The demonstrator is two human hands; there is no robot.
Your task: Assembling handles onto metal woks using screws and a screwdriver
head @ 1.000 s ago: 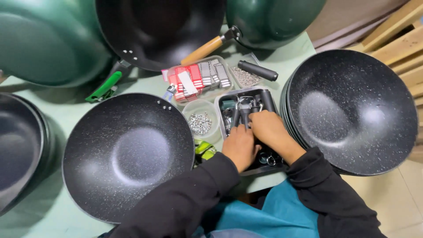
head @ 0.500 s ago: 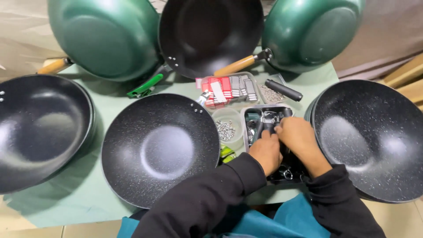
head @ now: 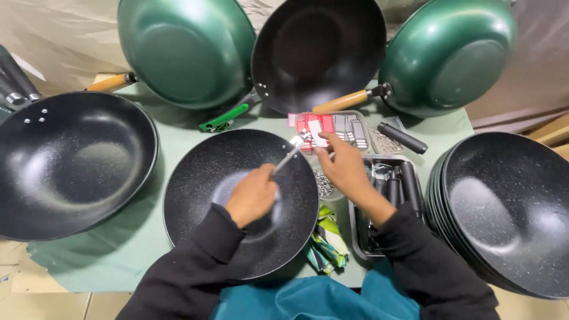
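On the pale green bench [head: 178, 127], at centre, lies the speckled black handleless wok pan [head: 240, 198], with both hands now over or beside it. Half a second earlier both hands were down in the grey metal tray of black handles [head: 388, 201] at 3 o'clock; they have since lifted out and moved toward 9 o'clock. At 3 o'clock, further out, stands the stack of speckled black pans [head: 504, 207]; at 9 o'clock a single black pan [head: 68, 160]. Three pans lean at 12 o'clock: green [head: 184, 50], black [head: 320, 50], green [head: 450, 53]. The left hand [head: 253, 195] is closed on a slim silver metal handle bracket [head: 291, 152], held above the centre pan's rim. The right hand [head: 344, 169], fingers pinched together, touches the bracket's upper end. Judged from this, work has passed from picking parts to fitting.
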